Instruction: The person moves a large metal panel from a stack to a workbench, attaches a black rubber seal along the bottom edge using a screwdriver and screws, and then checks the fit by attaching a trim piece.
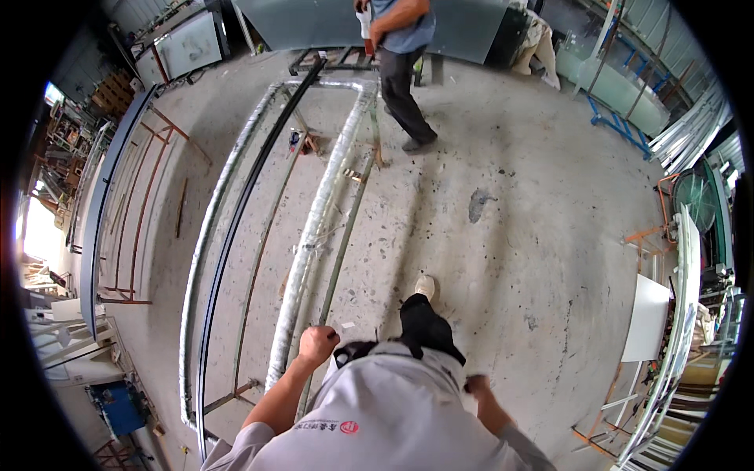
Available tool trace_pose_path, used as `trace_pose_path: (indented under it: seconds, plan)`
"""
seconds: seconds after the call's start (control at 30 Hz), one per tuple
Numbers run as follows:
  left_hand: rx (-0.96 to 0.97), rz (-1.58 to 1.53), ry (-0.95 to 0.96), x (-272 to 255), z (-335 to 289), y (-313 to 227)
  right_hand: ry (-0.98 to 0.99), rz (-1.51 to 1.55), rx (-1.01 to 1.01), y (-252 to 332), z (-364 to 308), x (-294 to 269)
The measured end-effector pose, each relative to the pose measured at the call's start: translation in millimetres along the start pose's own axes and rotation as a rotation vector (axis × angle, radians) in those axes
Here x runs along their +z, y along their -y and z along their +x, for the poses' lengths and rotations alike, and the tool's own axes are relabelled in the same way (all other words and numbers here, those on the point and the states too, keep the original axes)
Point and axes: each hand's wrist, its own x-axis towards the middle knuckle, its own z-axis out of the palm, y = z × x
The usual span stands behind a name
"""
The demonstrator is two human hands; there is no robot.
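The left hand [318,343] is clenched in an empty fist just beside the wrapped frame [314,220] lying on the floor [518,235]. The right hand [476,385] also grips nothing. Step clear of the frame's rails while walking.

Small red round logo patch [349,427] on grey shirt back, lower centre.

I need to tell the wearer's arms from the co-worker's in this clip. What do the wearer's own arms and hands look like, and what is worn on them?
Both arms are bare from the short sleeves of a light grey shirt down. The left hand and right hand wear no gloves. No watch or band shows on the left wrist; the right wrist is too small to tell. A small red mark with print sits on the shirt near the left sleeve.
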Motion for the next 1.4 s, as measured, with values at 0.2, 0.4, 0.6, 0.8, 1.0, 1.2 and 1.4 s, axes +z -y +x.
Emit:
trace_pose_path:
  seconds: [0.2, 0.4, 0.6, 0.8, 1.0, 1.2, 1.4]
  plan:
    - [-0.040, -0.150, 0.055, -45, 149, -97, -0.583, 0.546, 0.086, 147, 173, -320]
    - [-0.080, -0.202, 0.018, -69, 305, -118, -0.539, 0.833, -0.147, 364, 217, -567]
    - [-0.089, -0.268, -0.046, -85, 508, -92, -0.380, 0.405, -0.058, 404, 311, -603]
    - [-0.133, -0.271, -0.227, -177, 678, -73, -0.029, 0.007, 0.009, 391, 337, -595]
    - [-0.513, -0.715, -0.418, -262, 784, -57, -0.141, 0.026, -0.009, 488, 388, -683]
    - [-0.689, -0.897, -0.650, -279, 868, -40, -0.003, 0.271, 0.167, 576, 539, -794]
    - [-0.892, -0.876, -0.758, -288, 952, -25, 0.048, 0.389, 0.165, 674, 693, -875]
